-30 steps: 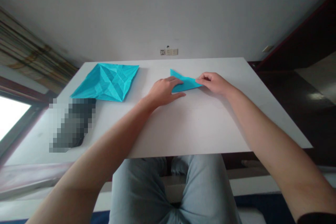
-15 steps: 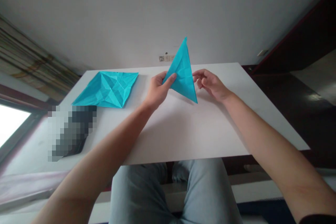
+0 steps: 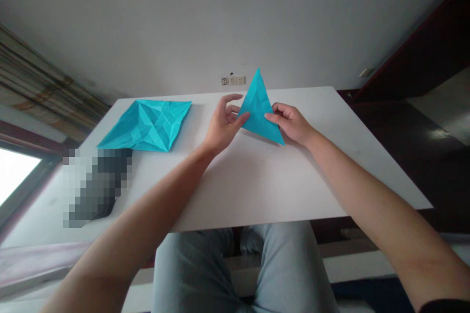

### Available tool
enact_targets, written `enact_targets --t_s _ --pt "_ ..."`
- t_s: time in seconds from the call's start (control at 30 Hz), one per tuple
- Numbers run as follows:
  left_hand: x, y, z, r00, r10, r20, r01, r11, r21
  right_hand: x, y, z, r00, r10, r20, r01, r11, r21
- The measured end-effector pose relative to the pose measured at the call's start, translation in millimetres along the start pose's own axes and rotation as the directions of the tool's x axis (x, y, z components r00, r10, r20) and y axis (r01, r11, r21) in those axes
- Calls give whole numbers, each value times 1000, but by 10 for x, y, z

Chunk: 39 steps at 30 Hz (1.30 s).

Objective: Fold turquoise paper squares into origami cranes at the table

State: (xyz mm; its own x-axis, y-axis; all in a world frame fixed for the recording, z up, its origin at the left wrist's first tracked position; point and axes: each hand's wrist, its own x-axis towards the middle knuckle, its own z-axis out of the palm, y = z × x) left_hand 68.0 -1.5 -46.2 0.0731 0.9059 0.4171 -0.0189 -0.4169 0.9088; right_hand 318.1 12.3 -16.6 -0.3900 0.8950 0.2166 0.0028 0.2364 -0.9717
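Note:
A blue paper folded into a triangle is held upright above the white table, its tip pointing up. My left hand pinches its left edge between thumb and fingers. My right hand grips its right edge, fingers closed on the paper. A second blue sheet, creased and unfolded flat, lies on the table at the far left, away from both hands.
A blurred dark object lies on the table near its left front edge. Wall sockets sit behind the table's far edge. A window and curtain are on the left; my legs are under the table.
The folded paper was lifted off the table and turned upright. My right hand, briefly off it, now grips its right edge, and the paper sits a little lower.

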Motion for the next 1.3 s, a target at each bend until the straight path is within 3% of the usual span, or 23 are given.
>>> enact_targets --t_s 0.2,0.67,0.93,1.13,1.3 --pt "10 25 -31 1000 -7 -8 7 999 37 33 -2 -10 1000 -27 3 27 995 96" --pt "45 -20 -52 998 -67 23 67 997 -39 38 22 -36 991 -132 26 132 991 12" --pt "20 -3 -39 993 -114 0 114 993 -8 57 33 -91 994 -111 -1 111 992 61" --pt "-4 -9 9 997 -67 48 67 998 -15 78 168 -56 993 -108 39 106 993 53" --pt "-25 -10 59 997 16 71 -17 1000 19 -3 197 16 998 -54 28 56 995 -77"
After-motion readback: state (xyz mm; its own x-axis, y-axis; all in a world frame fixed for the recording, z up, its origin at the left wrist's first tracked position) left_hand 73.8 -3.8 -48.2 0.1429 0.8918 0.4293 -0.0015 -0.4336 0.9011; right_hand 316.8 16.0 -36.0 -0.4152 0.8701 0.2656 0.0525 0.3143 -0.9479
